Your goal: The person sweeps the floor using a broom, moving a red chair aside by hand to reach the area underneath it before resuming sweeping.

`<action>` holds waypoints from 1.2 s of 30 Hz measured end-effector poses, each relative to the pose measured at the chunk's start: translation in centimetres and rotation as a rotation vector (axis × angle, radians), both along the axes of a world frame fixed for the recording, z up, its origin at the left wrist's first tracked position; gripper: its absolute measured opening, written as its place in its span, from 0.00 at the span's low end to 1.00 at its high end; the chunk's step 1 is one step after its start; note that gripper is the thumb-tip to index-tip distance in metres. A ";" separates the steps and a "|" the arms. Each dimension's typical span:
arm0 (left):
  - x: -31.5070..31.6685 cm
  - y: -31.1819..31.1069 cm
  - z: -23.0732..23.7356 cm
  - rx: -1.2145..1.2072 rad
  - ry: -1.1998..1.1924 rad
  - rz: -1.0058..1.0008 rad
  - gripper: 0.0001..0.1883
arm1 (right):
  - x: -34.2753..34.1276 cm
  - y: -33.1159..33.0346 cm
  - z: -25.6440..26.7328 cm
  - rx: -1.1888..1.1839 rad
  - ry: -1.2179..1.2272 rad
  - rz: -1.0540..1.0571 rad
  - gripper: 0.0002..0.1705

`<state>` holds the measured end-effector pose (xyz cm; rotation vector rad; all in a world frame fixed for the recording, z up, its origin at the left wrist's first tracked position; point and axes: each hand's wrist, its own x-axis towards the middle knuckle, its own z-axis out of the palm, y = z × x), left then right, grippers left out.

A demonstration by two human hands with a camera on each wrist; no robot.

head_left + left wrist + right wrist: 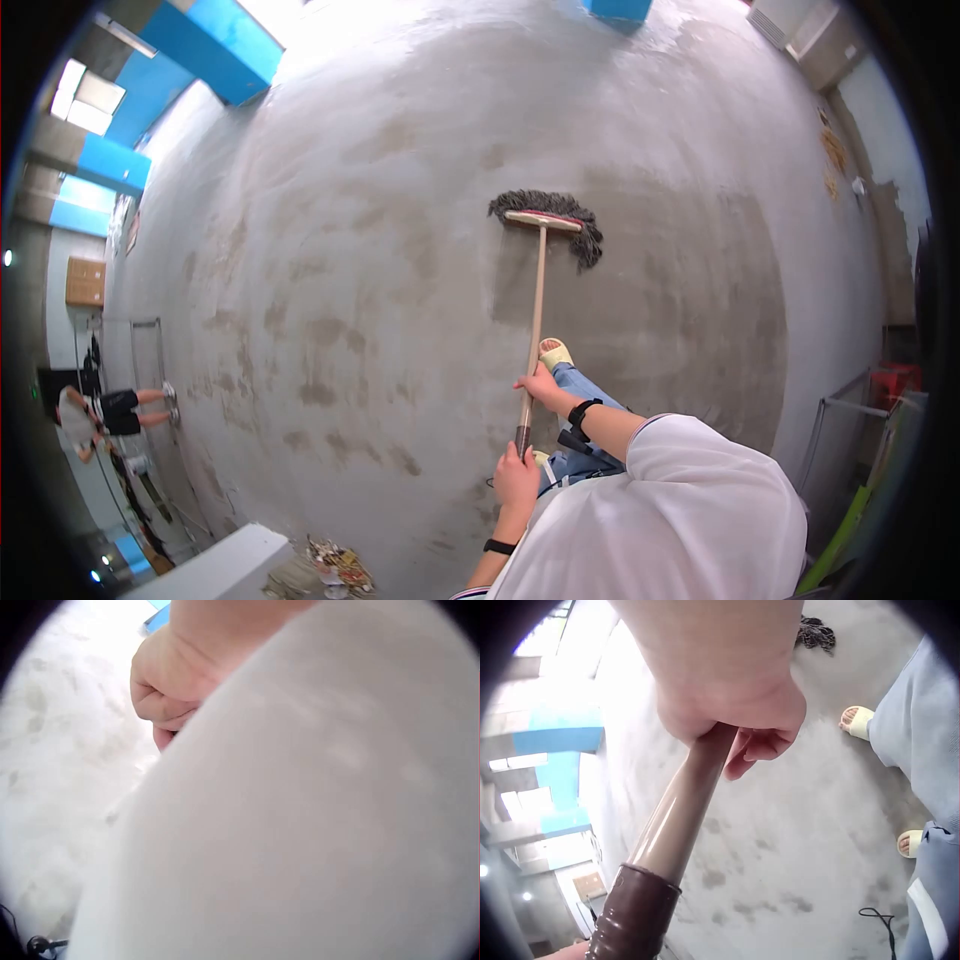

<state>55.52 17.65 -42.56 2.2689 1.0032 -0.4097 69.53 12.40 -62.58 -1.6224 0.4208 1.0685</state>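
Note:
A mop (541,222) with a dark grey shaggy head lies on the concrete floor ahead of the person, its long pale handle (538,300) running back toward the body. My right hand (541,388) grips the handle partway down, above the brown ribbed grip (636,911). At the handle's near end, my left hand (516,480) holds that brown grip, close to the waist. In the left wrist view, white shirt fabric (300,825) covers much of the left hand (169,682), so what it holds is hidden there.
Darker damp-looking patches mark the floor (400,250). Blue-based pillars (225,50) stand at far left and far ahead. Another person (110,410) is at the left near a metal frame. A pile of odds and ends (335,565) lies at lower left; a red stool (893,382) is at right.

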 end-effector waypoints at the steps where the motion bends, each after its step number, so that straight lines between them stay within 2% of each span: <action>1: 1.9 0.2 -1.2 -0.006 0.005 -0.023 0.15 | 2.1 -0.3 -0.2 -0.006 0.005 -0.023 0.33; 3: 6.7 0.4 -2.3 -0.003 -0.058 -0.031 0.14 | 6.4 -1.1 1.9 -0.053 0.034 -0.142 0.35; 6: 16.9 3.9 -1.8 -0.041 -0.205 -0.085 0.14 | 13.8 -3.1 5.7 0.005 0.092 -0.201 0.38; 9: 25.6 7.5 -3.0 -0.006 -0.187 -0.179 0.14 | 17.8 -6.3 6.4 0.130 0.074 -0.284 0.33; 13: 32.5 9.3 -3.5 0.031 -0.142 -0.223 0.15 | 20.7 -10.1 7.8 0.091 0.044 -0.454 0.24; 15: 32.6 9.7 -4.4 0.076 -0.060 -0.308 0.18 | 20.4 -11.4 7.7 0.079 0.046 -0.555 0.22; 18: 29.8 9.9 -6.4 -0.025 0.139 -0.509 0.22 | 19.5 -12.0 6.4 0.103 0.079 -0.703 0.20; 21: 25.1 6.4 -7.9 -0.053 0.342 -0.631 0.24 | 17.5 -12.2 4.4 0.188 0.183 -0.656 0.17; 23: 22.5 4.2 -6.5 -0.073 0.325 -0.715 0.25 | 15.7 -11.3 3.7 0.227 0.182 -0.618 0.17; 24: 22.2 3.7 -5.8 -0.064 0.306 -0.711 0.25 | 15.4 -10.3 3.7 0.222 0.235 -0.526 0.17; 25: 21.5 3.5 -5.1 -0.147 0.318 -0.744 0.26 | 14.8 -9.3 3.8 0.211 0.292 -0.434 0.18; 26: 20.7 3.9 -4.0 -0.232 0.333 -0.778 0.27 | 14.0 -7.7 4.3 0.213 0.280 -0.429 0.18; 27: 20.7 4.3 -2.3 -0.229 0.320 -0.776 0.27 | 13.7 -5.7 5.2 0.168 0.260 -0.443 0.18; 29: 21.0 5.8 0.2 -0.285 0.255 -0.951 0.28 | 13.8 -2.1 6.8 0.118 0.241 -0.446 0.19; 31: 19.3 8.9 -1.6 -0.250 0.228 -0.975 0.28 | 14.1 1.3 8.0 0.307 0.210 -0.411 0.21; 34: 16.9 14.5 -1.4 -0.202 0.211 -1.041 0.27 | 12.7 6.6 8.0 0.254 0.220 -0.386 0.17; 36: 16.3 18.2 1.3 -0.197 0.208 -1.097 0.27 | 11.3 10.1 8.6 0.235 0.197 -0.382 0.14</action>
